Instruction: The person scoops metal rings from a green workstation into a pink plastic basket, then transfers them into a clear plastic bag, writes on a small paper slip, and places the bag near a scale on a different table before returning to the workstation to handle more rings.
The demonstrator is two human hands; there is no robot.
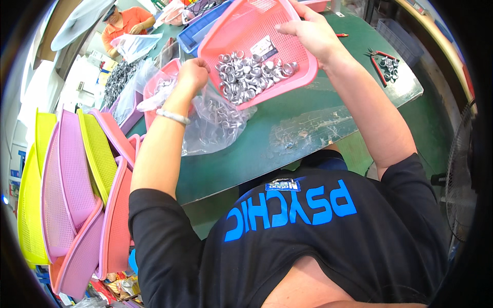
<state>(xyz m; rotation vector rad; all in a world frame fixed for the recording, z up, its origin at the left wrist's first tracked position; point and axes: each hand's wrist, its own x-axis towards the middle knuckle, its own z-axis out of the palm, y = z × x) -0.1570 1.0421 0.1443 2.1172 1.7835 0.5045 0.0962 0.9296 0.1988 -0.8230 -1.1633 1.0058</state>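
A pink perforated plastic basket (246,25) is tilted above the table, with many small silvery ring-shaped metal pieces (246,77) gathered at its lower end. A small printed label (264,47) lies inside it. My right hand (310,33) grips the basket's right rim, thumb over the inner side. Against the left rim, my left hand (192,77) is closed; its fingertips are hidden, so what it holds cannot be made out. Below the basket, a clear plastic bag (205,138) with similar metal pieces rests on the green table. Another pink basket (150,90) stands beside my left forearm.
Stacked green, purple and pink baskets (72,169) rise at the left. Red-handled pliers (379,69) lie at the table's right with dark rings (391,69). A blue tray (192,33) and a dark heap of pieces (120,79) are farther back. Across sits a person in orange (123,25).
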